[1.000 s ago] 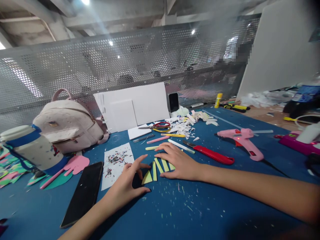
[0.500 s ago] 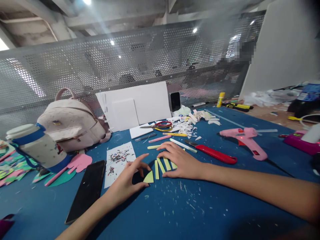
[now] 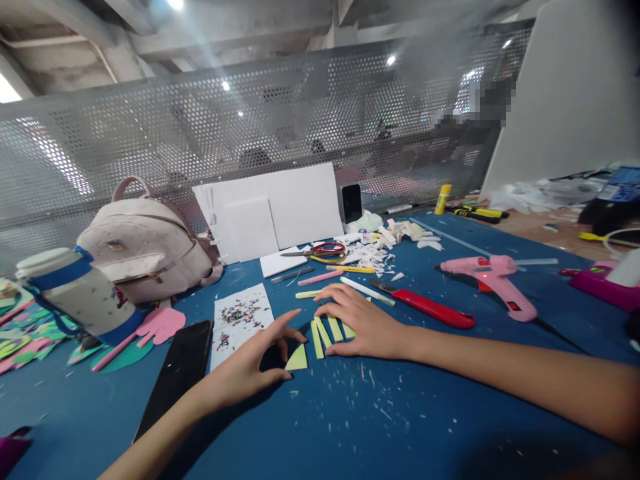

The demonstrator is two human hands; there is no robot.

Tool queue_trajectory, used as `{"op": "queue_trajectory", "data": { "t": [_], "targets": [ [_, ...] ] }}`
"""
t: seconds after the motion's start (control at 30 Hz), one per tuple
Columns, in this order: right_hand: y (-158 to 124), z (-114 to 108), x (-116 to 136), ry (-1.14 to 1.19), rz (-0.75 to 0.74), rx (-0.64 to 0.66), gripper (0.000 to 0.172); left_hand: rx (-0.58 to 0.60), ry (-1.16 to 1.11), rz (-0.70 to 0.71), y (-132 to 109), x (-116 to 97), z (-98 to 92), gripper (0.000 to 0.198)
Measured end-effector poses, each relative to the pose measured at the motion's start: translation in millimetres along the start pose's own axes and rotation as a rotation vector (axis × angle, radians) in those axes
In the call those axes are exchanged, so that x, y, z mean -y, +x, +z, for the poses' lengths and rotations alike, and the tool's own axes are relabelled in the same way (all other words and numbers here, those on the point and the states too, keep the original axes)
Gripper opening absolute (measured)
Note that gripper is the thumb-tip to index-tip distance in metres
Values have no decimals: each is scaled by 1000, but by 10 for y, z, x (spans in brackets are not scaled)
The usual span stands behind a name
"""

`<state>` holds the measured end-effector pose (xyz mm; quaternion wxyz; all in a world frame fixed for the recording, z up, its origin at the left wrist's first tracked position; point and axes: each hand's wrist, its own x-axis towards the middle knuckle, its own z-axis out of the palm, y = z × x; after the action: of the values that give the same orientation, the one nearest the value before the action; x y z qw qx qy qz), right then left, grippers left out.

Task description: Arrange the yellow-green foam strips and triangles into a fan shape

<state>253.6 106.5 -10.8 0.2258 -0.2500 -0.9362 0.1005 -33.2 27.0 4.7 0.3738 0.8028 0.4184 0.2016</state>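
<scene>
Head view: on the blue table (image 3: 400, 430), a pale backpack (image 3: 133, 230) stands well left of the red cutter (image 3: 435, 309). The person's right hand (image 3: 363, 323), nearer than the cutter and to its left, arches loosely over pale green strips (image 3: 317, 340), thumb apart from fingers; whether it grips any cannot be told. Farther left of the cutter, the left hand (image 3: 243, 370) is spread wide and appears to hold nothing. Right of the cutter lies a pink glue gun (image 3: 495, 272), its red light lit; if hot, it could burn a straying right arm. The cutter's front end points toward the right hand, so a careless reach could nick it. Left of the cutter, between the hands, sits a green wedge (image 3: 298, 359), then the slimmer strips, probably light and loose: a brushing fingertip could scatter their row.
</scene>
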Motion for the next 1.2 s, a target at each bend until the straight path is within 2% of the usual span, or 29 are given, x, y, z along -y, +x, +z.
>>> {"op": "queue_trajectory", "data": {
  "t": [0.13, 0.47, 0.67, 0.97, 1.2],
  "targets": [
    [5, -8, 4, 5, 0, 1, 59, -17, -5, 12, 12, 4, 9, 77],
    [14, -27, 20, 18, -4, 1, 56, -49, 38, 10, -5, -31, 76, 80],
    [10, -33, 32, 32, -12, -9, 54, -7, 86, 6, -39, -104, 142, 78],
    [12, -25, 24, 40, -13, -12, 55, 63, 94, 33, -62, -111, 34, 74],
    [9, -14, -2, 39, -21, -8, 58, 76, 98, 35, -57, -93, 19, 69]
  ]
}}
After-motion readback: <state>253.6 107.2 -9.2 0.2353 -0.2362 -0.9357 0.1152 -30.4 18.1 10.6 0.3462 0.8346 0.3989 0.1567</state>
